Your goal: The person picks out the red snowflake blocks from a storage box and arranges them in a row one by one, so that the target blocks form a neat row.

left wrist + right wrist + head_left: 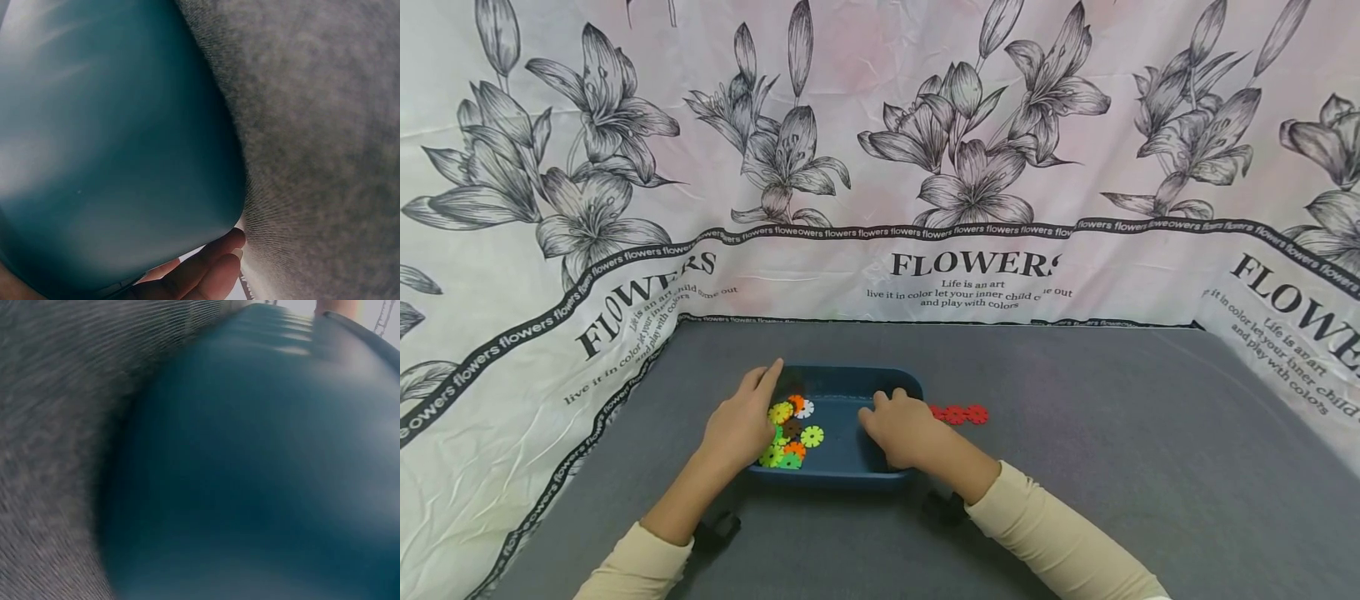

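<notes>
Right, tray (pixel 850 477) sits on the worktop (pixel 1075 500) between both hands. Loose discs (pixel 812 437) (yellow-green, green, orange, white, brown) are bunched at its left end. Row of red discs (pixel 977 414) lies outside, just right of the tray; its left end runs out of sight behind the right hand (pixel 901 432).

Left hand (pixel 737 429) grips the tray's left end, fingertips wrapped round the far-left corner. Right hand reaches over the right rim, fingers bent down inside; can't tell if it's pinching anything, tips hidden.

Risks, my read: uneven lift or tug from the left hand tips the tray and slides the discs into a heap. Right wrist swinging out could knock the red row, it's that near. Overlapped discs at left could snag or come up two at a time.
</notes>
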Available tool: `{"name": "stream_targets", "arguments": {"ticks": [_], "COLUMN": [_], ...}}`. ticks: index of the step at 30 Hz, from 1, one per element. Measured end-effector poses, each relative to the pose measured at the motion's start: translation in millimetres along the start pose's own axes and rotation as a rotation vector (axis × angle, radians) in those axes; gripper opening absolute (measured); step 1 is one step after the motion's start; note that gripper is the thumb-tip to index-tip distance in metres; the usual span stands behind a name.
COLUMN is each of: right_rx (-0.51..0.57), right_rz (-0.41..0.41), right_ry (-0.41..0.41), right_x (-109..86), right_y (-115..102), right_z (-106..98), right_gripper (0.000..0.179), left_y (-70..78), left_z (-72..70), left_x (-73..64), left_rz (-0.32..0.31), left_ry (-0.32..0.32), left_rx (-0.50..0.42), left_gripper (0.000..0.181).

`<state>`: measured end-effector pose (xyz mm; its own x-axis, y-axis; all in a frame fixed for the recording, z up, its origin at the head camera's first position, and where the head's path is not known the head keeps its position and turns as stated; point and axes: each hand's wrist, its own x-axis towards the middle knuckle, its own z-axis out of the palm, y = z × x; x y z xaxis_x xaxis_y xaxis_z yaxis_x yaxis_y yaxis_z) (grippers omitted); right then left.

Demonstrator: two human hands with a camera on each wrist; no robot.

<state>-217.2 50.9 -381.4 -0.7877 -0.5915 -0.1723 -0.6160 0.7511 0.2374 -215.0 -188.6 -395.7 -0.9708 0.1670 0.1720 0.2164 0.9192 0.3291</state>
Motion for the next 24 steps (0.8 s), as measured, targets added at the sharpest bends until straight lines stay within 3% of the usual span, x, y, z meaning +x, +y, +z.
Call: {"name": "stream_targets", "arguments": {"ticks": [5,11,19,24], "right_rx": [-0.057,-0.085,0.142,0.279], "right_rz": [0.004,-0.06,-0.176,-0.194], "right_ry": [0.081,0.146,0.189,0.178], "right_x": [0.6,-0.5,0.0,0.5], "right_y": [-3,2,20,27], "right_z": [4,5,3,-1], "right_gripper": [0.038,0.035,0.027,0.017], "left_y": [-0.1,0.0,-0.2,-0.3], "left_z": [0.1,0.4,1.4,1.3], "left_x": [0.3,0.1,0.5,0.7], "left_rz": [-0.005,-0.007,-0.005,-0.002], "left_ry": [0.0,-0.001,0.0,0.005], "left_rx": [-0.001,-0.004,0.001,0.001], "left_gripper": [0.08,0.081,0.08,0.08]}}
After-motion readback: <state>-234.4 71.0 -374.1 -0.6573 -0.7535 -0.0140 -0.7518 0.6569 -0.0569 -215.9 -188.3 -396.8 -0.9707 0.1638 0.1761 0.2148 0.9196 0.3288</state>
